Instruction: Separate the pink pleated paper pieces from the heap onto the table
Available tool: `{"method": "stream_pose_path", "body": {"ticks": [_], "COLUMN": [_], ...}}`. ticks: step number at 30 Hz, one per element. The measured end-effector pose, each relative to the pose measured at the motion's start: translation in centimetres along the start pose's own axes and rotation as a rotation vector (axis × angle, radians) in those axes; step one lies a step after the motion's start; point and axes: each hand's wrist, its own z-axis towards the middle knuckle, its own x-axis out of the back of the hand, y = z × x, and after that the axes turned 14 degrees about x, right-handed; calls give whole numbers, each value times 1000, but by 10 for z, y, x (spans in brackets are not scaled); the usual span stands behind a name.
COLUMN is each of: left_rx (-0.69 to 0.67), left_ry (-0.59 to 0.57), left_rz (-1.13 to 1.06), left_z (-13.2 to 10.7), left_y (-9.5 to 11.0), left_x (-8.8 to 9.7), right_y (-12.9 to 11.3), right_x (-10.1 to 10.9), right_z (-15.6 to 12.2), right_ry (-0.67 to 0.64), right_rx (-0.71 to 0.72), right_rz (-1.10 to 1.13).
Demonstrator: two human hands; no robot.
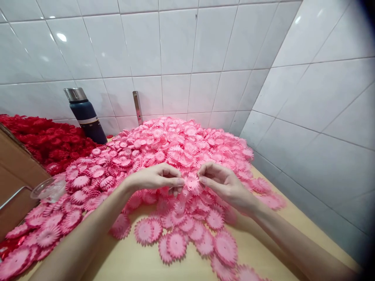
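Forearms [84, 230] cropped; fingers [176, 182] partly hide pink disc [191, 182].

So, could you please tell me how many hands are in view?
2: the left hand and the right hand, pinching opposite edges of one pink scalloped disc above the pink pile. Neither is fully hidden.

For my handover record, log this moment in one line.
left hand: pinches pink notched disc | right hand: pinches same disc, opposite edge | behind: pink disc pile | back left: steel-capped blue bottle
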Motion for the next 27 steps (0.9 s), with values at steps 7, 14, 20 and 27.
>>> {"method": "stream_pose_path", "body": {"ticks": [7,14,20,27], "left_rx": [-9,-7,1,32], "left_ry": [50,23,1,83], "left_rz": [15,-48,-26,77], "left_z": [10,13,10,0], "left_y": [-1,-3,1,5], "left_x": [-15,-18,-18,-9], "right_y": [-2,1,4,11], "right_x": [-11,-17,-11,3], "right_z": [-3,-3,-4,-1], "right_ry": [-116,-25,-37,196], "right_rx": [9,-79,-84,-129], "right_rz": [19,82,79,78]}}
